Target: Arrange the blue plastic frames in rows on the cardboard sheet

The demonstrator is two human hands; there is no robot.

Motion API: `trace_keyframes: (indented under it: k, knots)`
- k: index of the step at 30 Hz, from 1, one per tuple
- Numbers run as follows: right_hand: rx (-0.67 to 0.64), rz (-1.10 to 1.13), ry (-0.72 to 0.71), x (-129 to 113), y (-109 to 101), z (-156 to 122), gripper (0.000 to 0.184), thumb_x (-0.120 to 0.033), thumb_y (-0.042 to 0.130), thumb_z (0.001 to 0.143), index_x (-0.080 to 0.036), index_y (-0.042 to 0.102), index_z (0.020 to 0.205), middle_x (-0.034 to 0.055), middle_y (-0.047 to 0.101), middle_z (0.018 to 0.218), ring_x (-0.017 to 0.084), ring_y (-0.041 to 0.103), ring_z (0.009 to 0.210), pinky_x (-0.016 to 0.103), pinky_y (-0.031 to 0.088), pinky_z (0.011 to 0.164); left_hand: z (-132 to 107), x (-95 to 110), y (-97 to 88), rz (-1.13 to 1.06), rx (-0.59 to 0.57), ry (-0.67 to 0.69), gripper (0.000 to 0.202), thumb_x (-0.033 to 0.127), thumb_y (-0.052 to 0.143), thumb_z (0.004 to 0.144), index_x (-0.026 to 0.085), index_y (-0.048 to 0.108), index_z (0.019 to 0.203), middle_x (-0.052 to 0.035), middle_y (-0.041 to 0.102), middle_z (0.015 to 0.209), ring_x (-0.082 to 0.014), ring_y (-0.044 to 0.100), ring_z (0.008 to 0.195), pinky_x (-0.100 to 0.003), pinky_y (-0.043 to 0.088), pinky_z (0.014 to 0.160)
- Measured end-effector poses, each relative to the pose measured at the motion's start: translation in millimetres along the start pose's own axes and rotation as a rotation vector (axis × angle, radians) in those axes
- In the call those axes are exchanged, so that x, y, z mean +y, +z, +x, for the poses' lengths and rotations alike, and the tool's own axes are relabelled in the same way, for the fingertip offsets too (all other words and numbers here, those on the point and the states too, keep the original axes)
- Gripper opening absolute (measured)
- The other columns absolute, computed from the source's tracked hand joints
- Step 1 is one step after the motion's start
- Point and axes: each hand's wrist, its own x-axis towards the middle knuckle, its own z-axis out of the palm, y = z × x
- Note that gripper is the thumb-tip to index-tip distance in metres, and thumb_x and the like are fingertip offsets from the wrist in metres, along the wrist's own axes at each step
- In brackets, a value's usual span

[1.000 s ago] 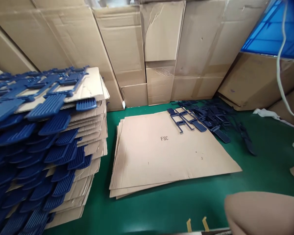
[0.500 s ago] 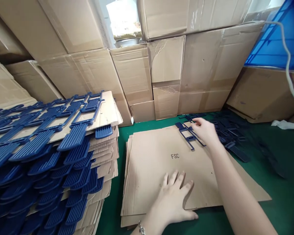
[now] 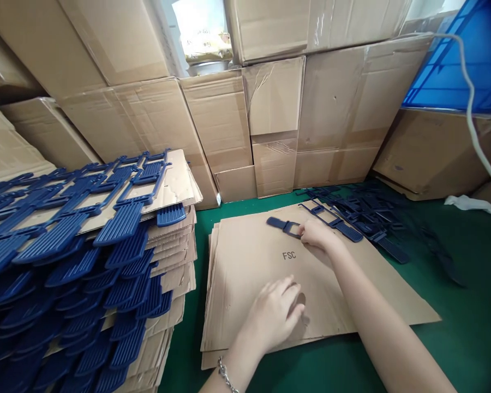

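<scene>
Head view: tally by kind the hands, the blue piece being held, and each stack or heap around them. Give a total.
Hands: 2, left hand and right hand
Held blue plastic piece: 1
FSC cardboard stack: 1
Layered stack of cardboard and blue pieces: 1
Loose heap of blue pieces: 1
Total: 6

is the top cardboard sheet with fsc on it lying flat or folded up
Flat. The cardboard sheet lies spread on more sheets on the green floor, the left hand resting on it.
</scene>
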Motion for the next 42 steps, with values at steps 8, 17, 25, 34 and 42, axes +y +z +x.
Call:
trace_keyframes:
  k: [8,17,25,34,42]
  knots:
    - [0.02,0.157,-0.213,8.5,-17.1,-2.7,0.04,0.004,0.039,0.066,-0.017,0.071,0.079,0.0031,0.042,0.128,0.011,0.041,0.116,0.015,0.026,0.097,6.7,-19.8,3.9,0.269,0.125,-0.104,0.04,0.027,0.035,0.088,0.023,0.044,0.126,-0.0022,0.019,0.144,-0.0256,0.019,0.131,-0.055,0.025,0.101]
    - [0.114,0.078,0.195,53.2,-33.9,-10.2,0.035,-0.006,0.048,0.069,-0.015,0.065,0.098,0.0086,0.058,0.102,0.019,0.053,0.096,0.023,0.04,0.079,4.0,-7.7,7.3,0.079,-0.064,0.054,0.043,0.036,0.033,0.09,0.026,0.039,0.132,0.0043,0.028,0.14,-0.0186,0.026,0.129,-0.043,0.026,0.107]
    - [0.076,-0.053,0.297,69.7,-12.8,7.0,0.055,-0.008,0.046,0.073,-0.012,0.048,0.127,0.0171,0.047,0.119,0.028,0.041,0.114,0.037,0.033,0.092,6.5,5.9,1.4,0.184,-0.16,-0.325,0.049,0.023,0.035,0.087,0.008,0.037,0.134,-0.005,0.032,0.137,-0.0221,0.029,0.128,-0.035,0.031,0.105]
    - [0.053,-0.049,0.389,50.2,-19.7,-8.4,0.05,-0.012,0.044,0.074,-0.022,0.053,0.122,0.0137,0.041,0.124,0.031,0.045,0.107,0.041,0.039,0.085,6.0,4.5,-2.2,0.233,-0.144,-0.509,0.056,0.031,0.033,0.089,0.0,0.028,0.136,-0.0122,0.026,0.139,-0.0277,0.023,0.129,-0.039,0.03,0.105]
    - [0.128,-0.098,0.211,26.5,4.5,-24.2,0.044,-0.012,0.044,0.077,-0.017,0.052,0.12,0.0122,0.048,0.11,0.021,0.051,0.097,0.03,0.04,0.084,-1.5,-43.1,-9.7,0.197,0.033,-0.566,0.062,0.039,0.034,0.089,-0.004,0.03,0.134,-0.0182,0.026,0.138,-0.0297,0.022,0.129,-0.037,0.026,0.106]
